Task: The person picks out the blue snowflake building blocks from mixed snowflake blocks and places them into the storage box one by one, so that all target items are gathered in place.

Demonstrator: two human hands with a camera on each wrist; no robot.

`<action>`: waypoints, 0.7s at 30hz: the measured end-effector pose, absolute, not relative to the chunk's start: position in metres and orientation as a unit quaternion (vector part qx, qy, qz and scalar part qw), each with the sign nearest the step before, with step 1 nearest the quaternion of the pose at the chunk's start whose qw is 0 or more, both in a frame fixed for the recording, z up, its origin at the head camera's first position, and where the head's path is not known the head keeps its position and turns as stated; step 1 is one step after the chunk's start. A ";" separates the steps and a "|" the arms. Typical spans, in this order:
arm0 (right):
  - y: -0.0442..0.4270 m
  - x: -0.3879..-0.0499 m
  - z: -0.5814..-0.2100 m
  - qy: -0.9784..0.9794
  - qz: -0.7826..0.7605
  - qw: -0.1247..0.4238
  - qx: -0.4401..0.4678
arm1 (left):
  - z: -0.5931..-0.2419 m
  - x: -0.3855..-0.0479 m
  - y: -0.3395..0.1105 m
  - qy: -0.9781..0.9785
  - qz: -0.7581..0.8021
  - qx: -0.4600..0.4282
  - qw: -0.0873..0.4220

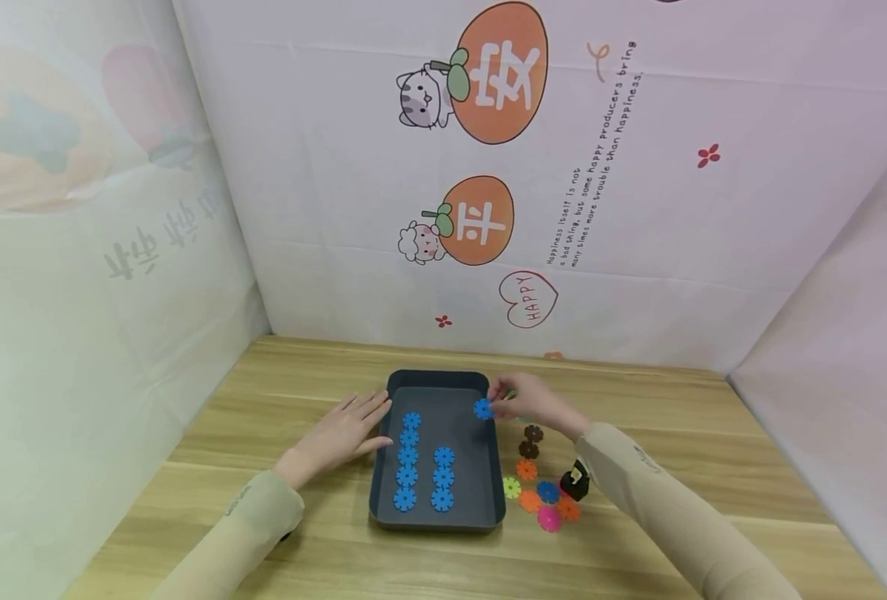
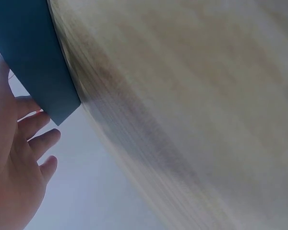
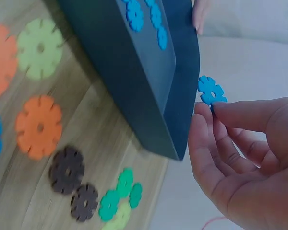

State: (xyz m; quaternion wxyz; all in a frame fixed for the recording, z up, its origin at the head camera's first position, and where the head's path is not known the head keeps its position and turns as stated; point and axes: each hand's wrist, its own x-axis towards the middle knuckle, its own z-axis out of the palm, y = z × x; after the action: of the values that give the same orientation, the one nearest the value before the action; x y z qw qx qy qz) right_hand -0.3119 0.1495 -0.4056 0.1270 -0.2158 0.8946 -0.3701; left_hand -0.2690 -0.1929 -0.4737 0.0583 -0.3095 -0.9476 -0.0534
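My right hand pinches a blue notched disc between thumb and fingertips, above the right rim of the dark grey tray. In the right wrist view the held disc stands clear of the tray wall. Flat on the tray floor lie two columns of blue notched discs: a longer left column of several and a right column of 3. With fingers extended, my left hand rests against the tray's left rim. The left wrist view shows that hand beside the tray's outer wall.
Right of the tray, loose notched discs lie on the wooden table: brown, orange, yellow-green, blue, pink and green. A printed white cloth stands behind the table, with white side sheets.
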 end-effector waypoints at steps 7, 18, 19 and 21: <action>0.126 -0.312 -0.414 0.881 -0.372 0.144 -0.253 | -0.475 -0.269 -0.194 -0.947 -0.047 -0.310 0.065; 0.102 -0.314 -0.436 0.884 -0.367 0.155 -0.243 | -0.477 -0.270 -0.194 -0.948 -0.049 -0.309 0.063; 0.101 -0.314 -0.437 0.885 -0.366 0.156 -0.243 | -0.477 -0.270 -0.194 -0.948 -0.049 -0.309 0.063; 0.099 -0.314 -0.438 0.884 -0.365 0.156 -0.246 | -0.478 -0.271 -0.194 -0.948 -0.051 -0.309 0.063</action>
State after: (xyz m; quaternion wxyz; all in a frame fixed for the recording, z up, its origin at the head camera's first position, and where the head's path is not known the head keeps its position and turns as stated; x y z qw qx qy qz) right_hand -0.3142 0.0989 -0.4385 0.1557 -0.2464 0.8842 -0.3650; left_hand -0.2706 -0.1938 -0.4776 0.0627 -0.3088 -0.9477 -0.0507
